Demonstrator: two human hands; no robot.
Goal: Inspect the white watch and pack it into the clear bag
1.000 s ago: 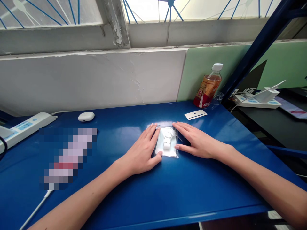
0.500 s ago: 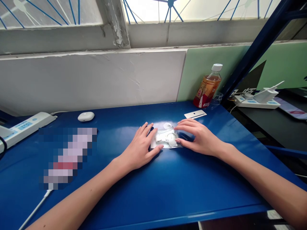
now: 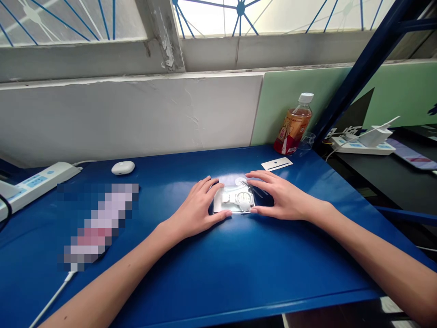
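Note:
A small clear plastic packet (image 3: 235,199) lies flat on the blue desk, holding white parts, one of them round. At its left edge rests my left hand (image 3: 196,207), fingers stretched out and thumb along the lower corner. On the other side, my right hand (image 3: 282,193) is spread, with its thumb tip at the packet's lower right corner and its fingers by the upper right. Just beyond the packet's top edge, a small round white tag (image 3: 241,181) shows near the right fingertips. Glare hides some of the packet's detail.
Behind my right hand lies a white card (image 3: 276,164), with a drink bottle (image 3: 294,125) standing against the wall. To the left are a white earphone case (image 3: 123,168), a blurred-out phone (image 3: 102,223) on a cable, and a power strip (image 3: 41,184). A blue post (image 3: 355,68) rises at right.
My right thumb and fingers have spread a little farther apart at the packet's right side, uncovering more of it. The packet lies nearly where it was. The camera view has shifted slightly.

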